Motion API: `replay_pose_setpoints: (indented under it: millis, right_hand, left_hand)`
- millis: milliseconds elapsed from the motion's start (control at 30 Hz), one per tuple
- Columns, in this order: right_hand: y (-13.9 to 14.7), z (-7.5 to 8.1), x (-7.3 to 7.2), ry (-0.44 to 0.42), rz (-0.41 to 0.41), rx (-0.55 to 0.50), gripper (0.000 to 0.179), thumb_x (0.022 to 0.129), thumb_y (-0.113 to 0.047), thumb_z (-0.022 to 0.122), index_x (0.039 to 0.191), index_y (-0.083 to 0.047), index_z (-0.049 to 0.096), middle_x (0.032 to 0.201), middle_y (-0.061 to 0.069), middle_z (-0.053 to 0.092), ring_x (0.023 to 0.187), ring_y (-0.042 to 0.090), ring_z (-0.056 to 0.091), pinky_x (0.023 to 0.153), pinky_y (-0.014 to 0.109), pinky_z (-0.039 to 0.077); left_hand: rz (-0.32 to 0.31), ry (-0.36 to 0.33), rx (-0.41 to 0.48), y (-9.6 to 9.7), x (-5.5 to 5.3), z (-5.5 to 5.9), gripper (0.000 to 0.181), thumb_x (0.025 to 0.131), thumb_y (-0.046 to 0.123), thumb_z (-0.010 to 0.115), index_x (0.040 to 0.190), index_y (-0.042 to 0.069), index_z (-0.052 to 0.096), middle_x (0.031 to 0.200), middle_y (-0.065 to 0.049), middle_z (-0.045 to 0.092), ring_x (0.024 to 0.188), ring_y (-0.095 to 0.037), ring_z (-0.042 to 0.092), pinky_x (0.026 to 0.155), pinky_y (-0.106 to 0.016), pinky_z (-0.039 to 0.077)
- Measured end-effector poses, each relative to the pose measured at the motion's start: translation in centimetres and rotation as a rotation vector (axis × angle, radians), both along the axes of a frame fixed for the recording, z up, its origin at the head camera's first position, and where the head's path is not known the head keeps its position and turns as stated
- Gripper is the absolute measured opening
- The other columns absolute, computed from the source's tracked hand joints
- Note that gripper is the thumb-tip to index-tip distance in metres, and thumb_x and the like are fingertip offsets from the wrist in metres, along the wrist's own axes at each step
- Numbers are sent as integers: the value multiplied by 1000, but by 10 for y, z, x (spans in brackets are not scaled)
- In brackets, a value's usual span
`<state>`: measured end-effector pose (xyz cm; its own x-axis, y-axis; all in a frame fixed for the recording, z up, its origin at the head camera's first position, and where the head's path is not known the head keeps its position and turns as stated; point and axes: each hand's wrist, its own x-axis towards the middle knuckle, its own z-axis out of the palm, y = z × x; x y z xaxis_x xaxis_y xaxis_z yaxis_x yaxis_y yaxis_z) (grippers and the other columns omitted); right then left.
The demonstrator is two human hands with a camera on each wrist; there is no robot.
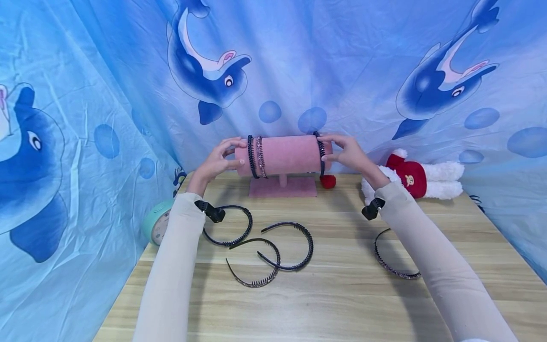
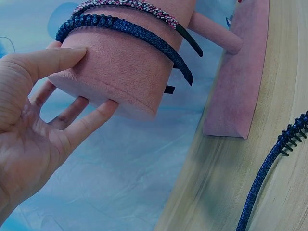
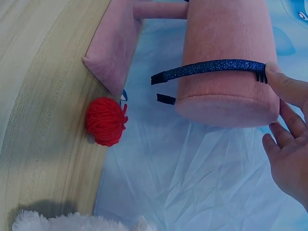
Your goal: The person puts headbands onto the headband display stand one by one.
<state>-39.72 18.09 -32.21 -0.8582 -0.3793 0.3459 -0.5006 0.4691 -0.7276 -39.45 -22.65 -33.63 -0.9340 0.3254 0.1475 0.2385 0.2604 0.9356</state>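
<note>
A pink velvety headband stand (image 1: 290, 154), a horizontal roll on a post and flat base, stands at the back of the table. Around its left part sit a dark blue glittery headband (image 2: 144, 34) and a beaded pink-and-silver headband (image 2: 126, 6), side by side. My left hand (image 1: 218, 159) holds the roll's left end, thumb on its side and fingertips at the end face (image 2: 91, 91). Near the right end, another dark blue headband (image 3: 214, 66) goes round the roll. My right hand (image 1: 348, 153) pinches that band, its thumb on the band and other fingers by the roll's end.
Several loose headbands lie on the wood table, including a dark blue one (image 1: 311, 247) in the middle and a beaded one (image 1: 391, 270) under the right forearm. A red yarn ball (image 3: 106, 121), a white plush toy in red (image 1: 414, 176) and a mint clock (image 1: 155, 221) stand around.
</note>
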Motion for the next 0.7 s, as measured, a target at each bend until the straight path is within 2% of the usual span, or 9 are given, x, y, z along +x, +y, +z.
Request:
replay_pose_setpoints:
  millis: [200, 367, 533, 700]
  right_hand:
    - [-4, -1, 1, 43, -16, 22, 54, 85, 2, 79, 136, -4, 64, 150, 19, 55, 150, 35, 37, 127, 55, 28]
    - [-6, -1, 2, 71, -15, 52, 54, 85, 1, 80, 136, -4, 64, 151, 18, 54, 150, 36, 37, 127, 56, 27]
    - [-14, -2, 1, 109, 20, 58, 53, 82, 6, 79, 133, -1, 65, 150, 18, 55, 148, 36, 40, 127, 52, 29]
    - [-24, -2, 3, 101, 29, 40, 53, 81, 7, 80, 132, 0, 65, 149, 16, 57, 149, 31, 40, 128, 46, 29]
  left_hand:
    - [-4, -12, 1, 1, 3, 3, 51, 89, -6, 68, 137, 5, 55, 166, 3, 26, 149, -32, 35, 103, -51, 57]
    - [3, -10, -7, -1, 0, 0, 51, 89, -6, 68, 137, 6, 55, 167, 3, 25, 150, -32, 35, 102, -50, 57]
    - [-4, -20, 2, -2, -3, -2, 52, 90, -7, 67, 138, 4, 53, 168, 0, 22, 151, -34, 32, 103, -51, 56]
    - [-7, -18, 5, -1, -4, -3, 51, 90, -6, 67, 138, 4, 54, 168, 1, 23, 151, -33, 33, 103, -51, 57]
